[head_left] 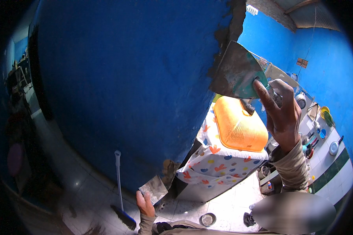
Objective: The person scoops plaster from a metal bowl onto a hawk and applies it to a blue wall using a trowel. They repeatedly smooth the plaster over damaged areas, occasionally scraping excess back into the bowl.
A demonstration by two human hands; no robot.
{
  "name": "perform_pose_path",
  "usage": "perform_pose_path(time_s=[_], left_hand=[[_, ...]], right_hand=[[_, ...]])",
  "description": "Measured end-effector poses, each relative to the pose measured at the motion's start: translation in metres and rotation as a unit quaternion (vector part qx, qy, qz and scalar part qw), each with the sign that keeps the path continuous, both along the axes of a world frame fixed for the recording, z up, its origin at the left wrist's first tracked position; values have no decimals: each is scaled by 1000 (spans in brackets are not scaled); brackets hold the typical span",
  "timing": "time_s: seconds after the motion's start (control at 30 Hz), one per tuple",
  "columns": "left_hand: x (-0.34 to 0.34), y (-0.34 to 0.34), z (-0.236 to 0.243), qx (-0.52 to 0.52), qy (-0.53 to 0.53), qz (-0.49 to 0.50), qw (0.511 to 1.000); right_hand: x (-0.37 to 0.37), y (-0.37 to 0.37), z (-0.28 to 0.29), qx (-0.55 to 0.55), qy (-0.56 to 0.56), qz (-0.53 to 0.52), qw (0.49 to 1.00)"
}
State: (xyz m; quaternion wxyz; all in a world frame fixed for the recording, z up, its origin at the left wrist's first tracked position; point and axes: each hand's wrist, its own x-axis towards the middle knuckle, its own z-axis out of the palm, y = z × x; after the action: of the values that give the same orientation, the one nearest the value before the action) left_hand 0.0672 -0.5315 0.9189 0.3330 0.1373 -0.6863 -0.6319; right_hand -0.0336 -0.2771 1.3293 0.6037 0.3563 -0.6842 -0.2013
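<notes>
My right hand (283,111) is raised at the right, closed on a wide, grey-smeared plastering trowel (236,70) with green patches. One finger presses on the blade, whose far edge lies at the broken edge of the blue wall (137,78). Dark wet mortar (224,37) runs up that edge. Low in the middle, my left hand (146,205) grips a small flat grey plate (156,188) by its side, close to the wall's bottom corner. A bare, crumbled patch (169,169) shows on that corner.
Behind the wall edge, an orange basket (241,125) sits upside down on a cabinet with a patterned cloth (219,166). A broom (119,176) leans by the wall. A round bowl (208,219) stands on the floor. Kitchen things crowd a tiled counter (327,172) at right.
</notes>
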Motion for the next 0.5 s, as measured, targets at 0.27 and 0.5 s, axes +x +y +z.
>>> perform_pose_path(time_s=[0.27,0.5], left_hand=[[-1,1,-2,13,2,-6,1000],[-1,2,-5,22,9,4,1000]], right_hand=[[6,-18,-8,41,-36,-51,997],[22,-15,-21,49,-81,-33,995]])
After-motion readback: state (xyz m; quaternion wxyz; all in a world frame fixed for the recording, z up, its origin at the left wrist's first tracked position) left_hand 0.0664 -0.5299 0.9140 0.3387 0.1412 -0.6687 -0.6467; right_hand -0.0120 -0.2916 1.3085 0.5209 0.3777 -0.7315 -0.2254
